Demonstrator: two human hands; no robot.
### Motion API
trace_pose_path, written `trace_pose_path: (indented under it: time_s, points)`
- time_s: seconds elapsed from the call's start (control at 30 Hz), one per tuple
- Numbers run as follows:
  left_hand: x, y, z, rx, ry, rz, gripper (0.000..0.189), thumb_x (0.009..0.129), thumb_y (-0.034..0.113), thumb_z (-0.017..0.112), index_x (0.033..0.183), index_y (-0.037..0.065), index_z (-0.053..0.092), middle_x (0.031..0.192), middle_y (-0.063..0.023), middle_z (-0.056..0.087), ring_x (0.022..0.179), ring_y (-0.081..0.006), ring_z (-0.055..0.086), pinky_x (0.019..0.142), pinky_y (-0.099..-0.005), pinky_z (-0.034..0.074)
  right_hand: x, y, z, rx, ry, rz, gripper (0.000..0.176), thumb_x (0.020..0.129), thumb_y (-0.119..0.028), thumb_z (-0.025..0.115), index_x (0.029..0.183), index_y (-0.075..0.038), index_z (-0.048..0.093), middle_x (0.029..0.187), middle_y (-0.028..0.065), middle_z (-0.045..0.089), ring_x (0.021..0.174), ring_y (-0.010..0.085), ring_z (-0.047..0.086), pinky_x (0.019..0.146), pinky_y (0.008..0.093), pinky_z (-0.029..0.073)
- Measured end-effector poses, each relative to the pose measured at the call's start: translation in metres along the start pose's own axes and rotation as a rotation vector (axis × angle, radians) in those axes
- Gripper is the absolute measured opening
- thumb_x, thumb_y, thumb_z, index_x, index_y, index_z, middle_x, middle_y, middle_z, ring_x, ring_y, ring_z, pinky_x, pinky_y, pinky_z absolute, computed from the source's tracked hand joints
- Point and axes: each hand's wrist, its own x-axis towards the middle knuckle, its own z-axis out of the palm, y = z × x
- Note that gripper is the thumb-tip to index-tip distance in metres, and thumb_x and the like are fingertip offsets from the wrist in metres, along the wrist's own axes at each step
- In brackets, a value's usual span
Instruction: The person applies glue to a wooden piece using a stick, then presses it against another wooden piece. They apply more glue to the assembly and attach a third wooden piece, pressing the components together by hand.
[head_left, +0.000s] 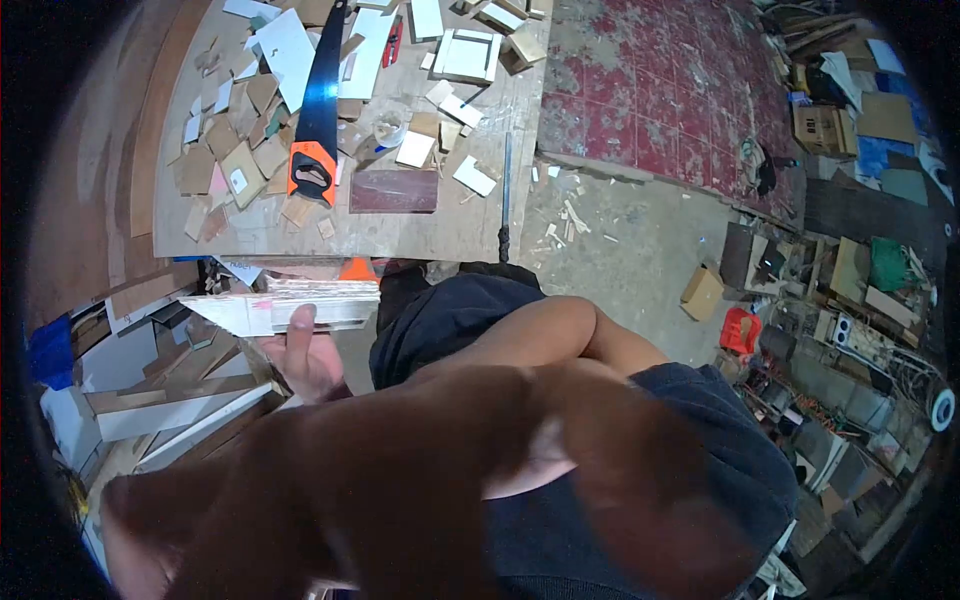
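My left hand (310, 362) grips a white-faced board offcut (265, 312) with a ragged top edge and a pointed left end. Its thumb lies across the white face, and the piece is held in the air just off the table's front edge. Very near the camera, a large dark blur that seems to be my right hand (420, 470) covers the lower middle of the view. Whether its fingers hold anything cannot be made out. On the table beyond lies a handsaw (314, 165) with an orange and black handle, beside a dark reddish rectangular piece (393, 191).
Wood offcuts (240, 170) are scattered over the table (400, 240). A red tool (393, 42), a small white frame (467, 56) and a thin dark rod (506, 185) lie there too. Boards (180, 410) lean at left. A red container (740, 330) stands right.
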Motion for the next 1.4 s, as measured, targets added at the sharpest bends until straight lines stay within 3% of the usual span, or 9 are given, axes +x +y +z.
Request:
trace_pose_path:
  time_s: [0.07, 0.23, 0.4, 0.5, 0.6, 0.67, 0.83, 1.23, 1.4]
  points:
    - [0.015, -0.007, -0.007, 0.031, -0.011, -0.032, 0.056, 0.078, -0.001, 0.058, 0.130, 0.003, 0.037, 0.124, -0.0118, 0.047, 0.104, -0.0194, 0.048, 0.085, -0.0341, 0.041, -0.002, -0.065, -0.016, -0.026, 0.000, 0.006, 0.061, 0.090, -0.052, 0.032, 0.068, -0.004, 0.063, 0.119, 0.0245, 0.052, 0.099, 0.0352, 0.055, 0.087, 0.0430, 0.042]
    - [0.083, -0.014, -0.031, 0.090, -0.046, -0.059, 0.050, 0.078, 0.000, 0.059, 0.125, 0.003, 0.041, 0.120, -0.0103, 0.050, 0.098, -0.0172, 0.050, 0.079, -0.0303, 0.044, 0.010, 0.043, -0.029, -0.088, -0.053, 0.018, 0.063, 0.091, -0.052, 0.030, 0.067, -0.004, 0.064, 0.122, 0.0235, 0.051, 0.099, 0.0348, 0.055, 0.087, 0.0423, 0.041]
    - [0.034, 0.032, -0.131, 0.161, -0.023, -0.021, 0.044, 0.079, 0.001, 0.060, 0.121, 0.002, 0.046, 0.117, -0.0089, 0.052, 0.091, -0.0150, 0.053, 0.072, -0.0264, 0.047, 0.009, -0.092, -0.067, -0.319, -0.021, 0.075, 0.067, 0.091, -0.054, 0.023, 0.064, -0.007, 0.063, 0.119, 0.0262, 0.054, 0.105, 0.0342, 0.053, 0.095, 0.0454, 0.035]
    - [0.052, 0.049, -0.114, -0.235, -0.113, 0.029, 0.071, 0.075, -0.003, 0.058, 0.139, 0.008, 0.031, 0.132, -0.0125, 0.042, 0.122, -0.0276, 0.041, 0.107, -0.0444, 0.028, -0.038, -0.135, -0.122, -0.717, 0.191, 0.390, 0.061, 0.088, -0.053, 0.033, 0.066, -0.004, 0.063, 0.105, 0.0233, 0.063, 0.102, 0.0336, 0.056, 0.096, 0.0425, 0.034]
    - [0.055, 0.048, -0.116, -0.346, -0.064, 0.015, 0.072, 0.074, -0.004, 0.059, 0.139, 0.007, 0.030, 0.132, -0.0126, 0.043, 0.122, -0.0278, 0.041, 0.107, -0.0447, 0.027, -0.111, -0.164, -0.200, -1.224, 0.660, 0.843, 0.020, 0.083, -0.017, 0.054, 0.083, 0.000, 0.064, 0.102, 0.0124, 0.066, 0.094, 0.0198, 0.061, 0.082, 0.0336, 0.046]
    - [0.059, 0.045, -0.120, -0.357, -0.082, 0.009, 0.074, 0.074, -0.003, 0.059, 0.140, 0.008, 0.030, 0.132, -0.0124, 0.043, 0.123, -0.0278, 0.040, 0.107, -0.0451, 0.027, -0.172, -0.173, -0.255, -1.829, 0.618, 1.286, 0.015, 0.078, -0.008, 0.056, 0.088, -0.005, 0.067, 0.096, 0.0120, 0.067, 0.084, 0.0208, 0.065, 0.073, 0.0332, 0.050]
    - [0.059, 0.053, -0.104, -0.431, -0.008, -0.089, 0.064, 0.072, -0.004, 0.061, 0.132, 0.004, 0.040, 0.127, -0.0114, 0.047, 0.119, -0.0245, 0.044, 0.105, -0.0420, 0.030, -0.280, -0.159, -0.305, -1.907, 0.283, 1.519, 0.024, 0.075, -0.013, 0.059, 0.097, -0.015, 0.068, 0.097, 0.0125, 0.064, 0.086, 0.0305, 0.064, 0.073, 0.0409, 0.051]
    - [0.035, 0.037, -0.115, -0.363, 0.075, -0.014, 0.057, 0.075, -0.001, 0.061, 0.129, 0.007, 0.044, 0.125, -0.0086, 0.049, 0.116, -0.0246, 0.045, 0.103, -0.0427, 0.034, -0.317, -0.151, -0.330, -2.137, 0.055, 1.368, 0.011, 0.076, -0.018, 0.059, 0.085, -0.011, 0.058, 0.088, 0.0118, 0.056, 0.075, 0.0331, 0.062, 0.063, 0.0441, 0.050]
    - [0.026, 0.033, -0.097, -0.331, 0.157, 0.006, 0.057, 0.074, 0.001, 0.063, 0.127, 0.007, 0.045, 0.123, -0.0084, 0.050, 0.116, -0.0257, 0.045, 0.103, -0.0442, 0.032, -0.289, -0.151, -0.331, -2.017, 0.491, 1.182, 0.016, 0.082, -0.025, 0.059, 0.086, -0.009, 0.061, 0.082, 0.0142, 0.064, 0.073, 0.0364, 0.062, 0.063, 0.0446, 0.049]
